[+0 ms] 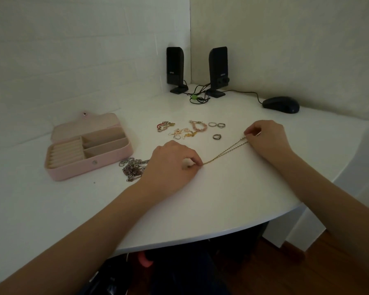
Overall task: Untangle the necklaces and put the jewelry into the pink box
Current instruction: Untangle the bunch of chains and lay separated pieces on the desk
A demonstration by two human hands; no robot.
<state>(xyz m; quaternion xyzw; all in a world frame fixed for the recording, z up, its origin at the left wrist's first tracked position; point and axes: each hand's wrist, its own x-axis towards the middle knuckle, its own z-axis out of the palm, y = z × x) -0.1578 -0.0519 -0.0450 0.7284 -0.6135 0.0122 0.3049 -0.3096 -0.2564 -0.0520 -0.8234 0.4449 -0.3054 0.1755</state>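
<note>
- The left hand pinches one end of the gold chain between thumb and fingertips, knuckles resting low on the table.
- The right hand pinches the other end at about 2 o'clock from the left, fingers curled tight on what may be the clasp; it is too small to tell.
- Between the two hands the gold chain runs doubled, two strands lying close and partly twisted round each other, drawn nearly straight just above or on the table.
- Judged by look, the chain is light, limp and thin: it will sag and re-knot if let slack, and a hard pull could snap it. Best held at the ends or clasp, with the strands teased apart gently, not yanked.
- At 9 o'clock from the left hand, touching the wrist side, lies a heap of silver chain, heavier-linked and still bunched.
- At 12 o'clock sit small pieces: a red-and-gold bracelet, a pink bead bracelet, and three rings.
- The pink box stands open at 9 to 10 o'clock, beyond the silver heap, compartments showing nothing inside.
- Far back at 12 to 1 o'clock: two speakers and a mouse.
</note>
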